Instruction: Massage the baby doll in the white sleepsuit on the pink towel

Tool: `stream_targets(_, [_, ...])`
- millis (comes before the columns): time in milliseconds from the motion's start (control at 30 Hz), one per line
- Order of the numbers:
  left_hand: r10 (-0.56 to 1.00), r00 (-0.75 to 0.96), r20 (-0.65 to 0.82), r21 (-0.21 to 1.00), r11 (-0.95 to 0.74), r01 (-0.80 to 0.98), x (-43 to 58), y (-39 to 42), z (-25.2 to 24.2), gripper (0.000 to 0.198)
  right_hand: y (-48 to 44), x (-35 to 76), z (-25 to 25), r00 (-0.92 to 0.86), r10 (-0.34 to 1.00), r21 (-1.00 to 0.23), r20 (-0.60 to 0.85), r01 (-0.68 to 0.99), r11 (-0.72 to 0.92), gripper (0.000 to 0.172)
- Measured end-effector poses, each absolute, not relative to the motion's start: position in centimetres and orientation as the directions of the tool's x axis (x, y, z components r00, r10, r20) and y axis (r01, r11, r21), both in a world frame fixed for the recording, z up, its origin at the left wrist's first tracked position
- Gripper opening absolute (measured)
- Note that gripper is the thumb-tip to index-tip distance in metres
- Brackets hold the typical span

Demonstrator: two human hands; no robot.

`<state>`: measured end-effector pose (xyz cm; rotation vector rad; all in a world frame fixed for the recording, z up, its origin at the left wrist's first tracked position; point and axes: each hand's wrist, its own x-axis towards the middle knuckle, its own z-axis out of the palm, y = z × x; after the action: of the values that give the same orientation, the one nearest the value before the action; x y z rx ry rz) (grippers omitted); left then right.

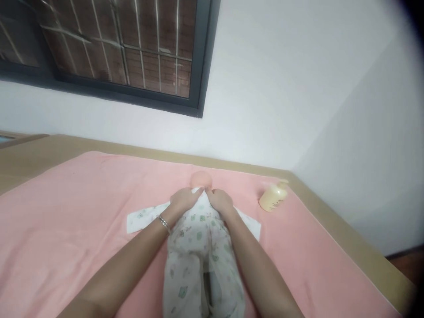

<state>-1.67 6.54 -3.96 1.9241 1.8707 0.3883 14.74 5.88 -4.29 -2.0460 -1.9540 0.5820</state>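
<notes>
While the left hand (186, 199) and right hand (221, 201) grip the neckline of the white printed clothes (198, 229), the doll (201, 179) wearing them lies on a pink blanket (82, 203); a yellow bottle (273, 198) sits rightward, with a window (155, 57) in the wall (281, 84) beyond.

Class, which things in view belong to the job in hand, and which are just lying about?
Belonging to the job:
patterned clothes, pinched at the neckline by left hand and right hand
doll head, apparently, beyond the collar
pink cloth underneath

Just about:
pump bottle, untouched, on the right
</notes>
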Motion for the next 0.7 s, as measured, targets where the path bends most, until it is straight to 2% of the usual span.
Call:
stream_targets(333, [0.997,0.032,-0.065,0.469,0.002,0.883,-1.6,6.8,-4.4,0.082,5.8,14.7,-4.9,0.047,0.997,-0.454,-0.068,0.888,-0.073,0.068])
stream_targets(700, [0.997,0.044,-0.064,0.497,-0.007,0.868,-1.7,7.0,-4.8,0.082,6.0,14.8,-5.4,0.089,0.995,-0.451,-0.049,0.887,-0.101,0.068])
